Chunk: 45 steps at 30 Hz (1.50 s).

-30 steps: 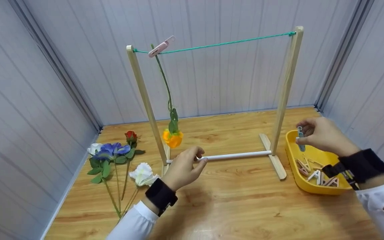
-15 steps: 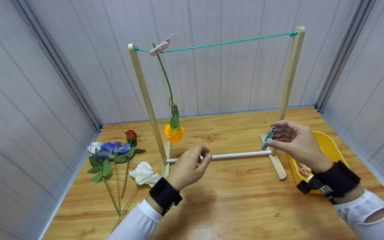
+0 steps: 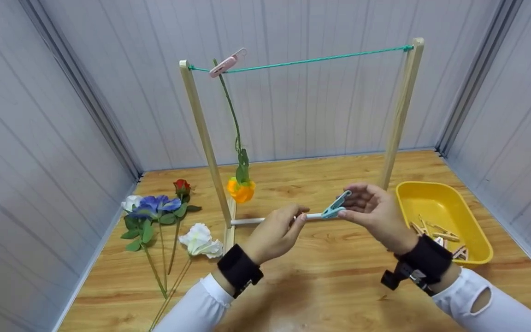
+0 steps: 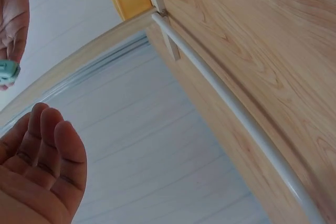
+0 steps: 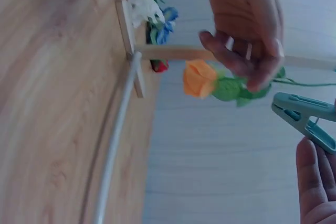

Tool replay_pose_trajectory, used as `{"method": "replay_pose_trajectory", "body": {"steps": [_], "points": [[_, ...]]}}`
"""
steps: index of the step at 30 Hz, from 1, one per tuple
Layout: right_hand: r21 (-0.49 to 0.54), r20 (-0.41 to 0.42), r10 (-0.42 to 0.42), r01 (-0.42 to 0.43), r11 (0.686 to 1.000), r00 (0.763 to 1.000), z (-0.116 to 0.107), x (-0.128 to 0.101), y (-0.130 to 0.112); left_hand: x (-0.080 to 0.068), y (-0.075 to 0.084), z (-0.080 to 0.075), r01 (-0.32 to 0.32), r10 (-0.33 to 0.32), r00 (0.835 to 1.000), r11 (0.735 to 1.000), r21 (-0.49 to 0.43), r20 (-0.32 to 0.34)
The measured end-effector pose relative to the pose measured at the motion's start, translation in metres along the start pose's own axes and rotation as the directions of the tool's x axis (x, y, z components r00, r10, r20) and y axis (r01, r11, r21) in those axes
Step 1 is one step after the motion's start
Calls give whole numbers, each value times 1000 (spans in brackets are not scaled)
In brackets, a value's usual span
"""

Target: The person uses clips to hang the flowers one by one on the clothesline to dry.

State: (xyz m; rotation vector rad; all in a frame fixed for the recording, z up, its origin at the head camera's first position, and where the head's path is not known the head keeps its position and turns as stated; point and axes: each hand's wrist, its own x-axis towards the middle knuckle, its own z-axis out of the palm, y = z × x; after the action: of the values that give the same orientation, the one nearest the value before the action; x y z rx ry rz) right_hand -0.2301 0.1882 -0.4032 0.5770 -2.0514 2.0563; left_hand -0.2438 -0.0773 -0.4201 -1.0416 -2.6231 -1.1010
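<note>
Now my right hand [image 3: 376,212] pinches the teal clothespin [image 3: 336,205] by its handle end, its closed tips aimed at my left hand [image 3: 277,230], probably so it can be passed across. That left hand hovers just beside it, empty, fingers [image 3: 300,216] loosely curled, palm turned inward, both wrists raised above the rack's white crossbar [image 3: 247,221].

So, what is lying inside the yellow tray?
Inside the yellow tray lie several clothespins, wooden-looking and pale, near its front end. The right wrist covers part of that end, so an exact count is not possible.
</note>
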Motion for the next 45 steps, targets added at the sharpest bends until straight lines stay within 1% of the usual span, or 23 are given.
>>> {"method": "replay_pose_trajectory", "body": {"steps": [4,7,10,12,16,19,21,22,23,24,25,26,27,28,29,30,31,33,36,38,39,42,45], "points": [[43,3,38,-38,998,999,10,-2,4,3,5,5,-28,29,998,999,-16,64],[69,19,42,-43,997,999,15,-2,6,4,9,7,-45,48,995,998,-36,92],[77,38,28,-31,997,999,18,-2,8,5,11,9,-65,68,993,997,-34,100],[80,56,2,-7,997,998,19,-2,9,5,12,11,-79,81,992,997,-23,101],[75,90,-49,42,996,995,21,-4,12,5,11,13,-103,101,991,994,22,90],[12,98,-78,77,997,992,21,-4,14,4,9,14,-108,103,992,992,61,72],[-81,99,-106,114,990,989,21,-3,16,4,8,13,-104,99,993,991,84,62],[-149,105,-133,147,978,986,21,-3,17,3,7,13,-101,96,994,990,95,60],[-225,117,-172,195,955,978,20,-2,18,3,7,13,-100,94,994,989,110,58],[-306,134,-219,251,919,966,20,0,19,3,6,13,-100,93,994,987,126,55],[-389,158,-269,310,868,950,19,1,20,2,5,13,-102,96,994,985,141,54],[-466,187,-320,371,804,929,18,3,22,2,4,13,-106,99,994,982,158,53],[-530,223,-370,430,731,902,18,5,23,1,4,13,-110,103,993,978,178,52],[-578,262,-411,483,658,873,17,7,23,1,3,14,-114,106,993,974,196,52],[-611,302,-438,525,593,846,16,9,23,1,3,14,-115,106,993,970,214,51],[-635,343,-450,557,536,824,15,11,22,0,3,14,-115,106,993,966,231,52],[-652,382,-448,579,489,808,15,12,21,0,3,13,-112,102,993,963,245,55],[-677,451,-416,606,417,790,14,15,18,-2,3,13,-103,89,994,954,282,62],[-703,532,-337,627,336,777,14,17,12,-3,2,13,-104,86,994,934,341,68],[-708,575,-292,643,292,764,13,18,9,-4,2,13,-113,95,993,920,374,66],[-706,593,-273,652,276,758,13,19,8,-4,2,13,-119,102,993,913,389,65],[-698,635,-224,673,244,739,12,20,6,-5,1,13,-141,126,990,898,417,64],[-699,653,-174,675,235,737,11,20,5,-5,1,14,-155,138,988,884,440,72]]}}
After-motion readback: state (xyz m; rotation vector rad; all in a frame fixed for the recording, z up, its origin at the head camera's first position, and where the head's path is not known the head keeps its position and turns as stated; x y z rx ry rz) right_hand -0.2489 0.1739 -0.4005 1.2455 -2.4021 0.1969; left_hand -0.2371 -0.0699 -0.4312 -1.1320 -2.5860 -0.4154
